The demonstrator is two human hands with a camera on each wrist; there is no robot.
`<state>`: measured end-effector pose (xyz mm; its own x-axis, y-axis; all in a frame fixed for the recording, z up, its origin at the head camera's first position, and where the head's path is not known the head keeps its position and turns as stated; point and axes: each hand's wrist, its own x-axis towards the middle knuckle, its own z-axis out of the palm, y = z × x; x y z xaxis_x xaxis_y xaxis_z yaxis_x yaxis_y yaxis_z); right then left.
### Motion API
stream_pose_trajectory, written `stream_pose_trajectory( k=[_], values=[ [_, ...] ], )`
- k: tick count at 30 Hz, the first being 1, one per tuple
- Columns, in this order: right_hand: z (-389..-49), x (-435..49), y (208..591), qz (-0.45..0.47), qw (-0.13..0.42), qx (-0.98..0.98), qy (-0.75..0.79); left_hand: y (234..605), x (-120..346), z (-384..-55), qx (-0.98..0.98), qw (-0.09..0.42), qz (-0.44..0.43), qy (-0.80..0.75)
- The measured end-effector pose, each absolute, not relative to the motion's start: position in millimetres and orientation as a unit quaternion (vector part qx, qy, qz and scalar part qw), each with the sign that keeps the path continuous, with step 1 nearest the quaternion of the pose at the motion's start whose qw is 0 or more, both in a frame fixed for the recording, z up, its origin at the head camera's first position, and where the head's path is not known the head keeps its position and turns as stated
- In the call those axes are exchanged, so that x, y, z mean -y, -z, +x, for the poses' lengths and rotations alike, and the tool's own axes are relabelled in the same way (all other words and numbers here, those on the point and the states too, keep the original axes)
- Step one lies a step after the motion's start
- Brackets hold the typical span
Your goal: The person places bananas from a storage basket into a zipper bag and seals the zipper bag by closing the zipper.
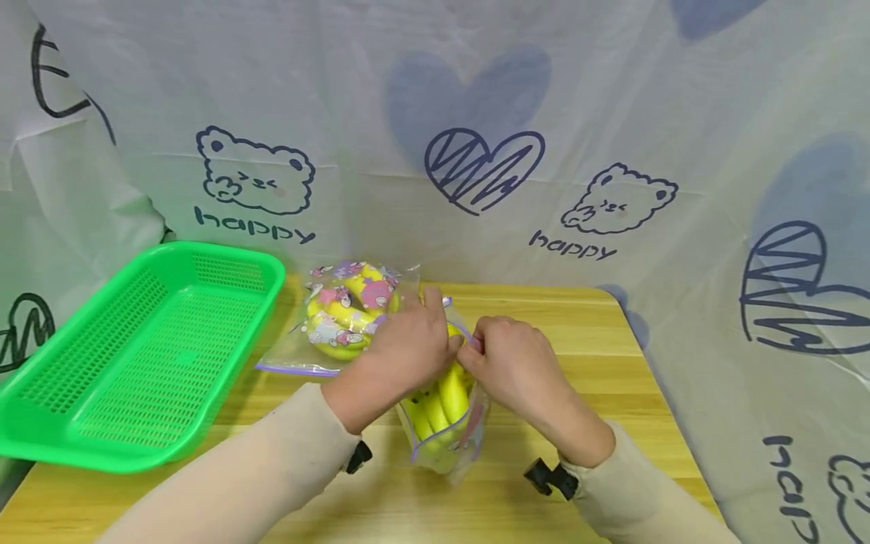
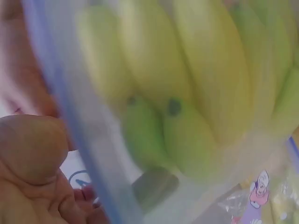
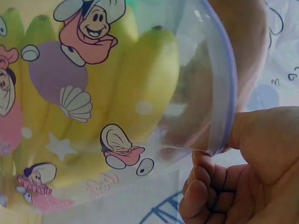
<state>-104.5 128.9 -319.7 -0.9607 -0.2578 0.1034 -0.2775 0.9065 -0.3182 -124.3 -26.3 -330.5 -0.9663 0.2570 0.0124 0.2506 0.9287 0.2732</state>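
A clear zip bag (image 1: 442,446) with a purple seal strip and cartoon print stands upright on the table, with bananas (image 1: 438,408) inside. Both hands meet at its far end. My right hand (image 1: 519,363) pinches the seal edge between thumb and fingers; in the right wrist view its thumb (image 3: 266,140) presses at the strip. My left hand (image 1: 408,340) grips the same edge close beside it, its thumb (image 2: 32,149) next to the strip in the left wrist view. Part of the bag's top is hidden behind the hands. Yellow and greenish bananas (image 2: 205,70) fill the left wrist view through the plastic.
A second printed zip bag (image 1: 299,359) holding bananas lies behind my left hand. On the left stands a green plastic basket (image 1: 261,295) with mesh walls. A printed white cloth (image 1: 367,204) hangs behind and beside the wooden table (image 1: 584,483).
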Motion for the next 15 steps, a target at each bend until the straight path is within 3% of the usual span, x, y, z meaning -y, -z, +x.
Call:
stream_pose_trajectory(
  k=[8,10,15],
  values=[
    [-107,-140,318,0.126,0.037,0.977,-0.168,319,70,-117,-0.974,-0.040,0.117,-0.189],
    [-108,-142,318,0.127,0.042,0.977,-0.168,320,86,-116,-0.977,-0.020,0.098,-0.189],
    [-109,-149,316,0.123,0.053,0.978,-0.162,325,109,-119,-0.968,0.089,0.118,-0.202]
  ],
)
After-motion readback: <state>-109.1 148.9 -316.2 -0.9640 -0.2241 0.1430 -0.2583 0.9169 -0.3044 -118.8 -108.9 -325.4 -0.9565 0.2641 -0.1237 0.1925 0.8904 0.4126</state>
